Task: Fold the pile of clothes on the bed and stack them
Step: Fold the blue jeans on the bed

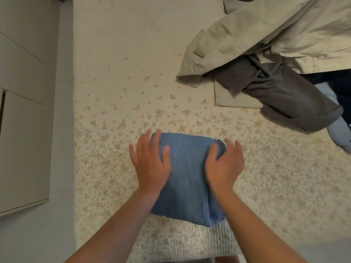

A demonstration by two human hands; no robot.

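Both hands, left hand [150, 164] and right hand [224, 166], are pressing flat-fingered on the folded blue garment [187, 179] at lower centre of the bed [117, 73] (unfolded pile [266, 63] waiting upper right), likely needing setting aside next.

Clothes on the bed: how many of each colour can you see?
Blue: 1, the folded blue garment under both hands
Beige: 1, the beige coat
Grey: 1, the grey trousers
Light blue: 1, the light blue piece
Dark navy: 1, the navy piece
Total: 5
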